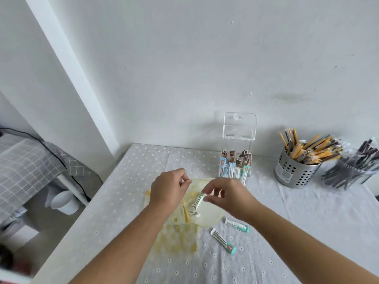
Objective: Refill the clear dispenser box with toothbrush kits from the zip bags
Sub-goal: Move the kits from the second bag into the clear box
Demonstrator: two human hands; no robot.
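White-and-teal kit tube [198,200] pinched over the open zip bag [211,216] — clear dispenser box [239,130] just behind, lid up.

The right hand [227,193] pinches the tube near its teal end between thumb and fingertips. The tube's long axis slants, teal end up toward the box and white end down into the bag. The left hand [168,189], fingers curled, pinches the bag's top edge. The bag is pale yellow and see-through. It lies on the cloth-covered surface [287,222] and holds one second tube [193,213] and one yellow toothbrush [185,215], set lengthwise toward the person. Two loose tubes [237,224] lie right of the bag, teal ends rightward — the nearer one [223,241] angled toward the person. Four tubes are outside the box; those upright inside it are too crowded to count.
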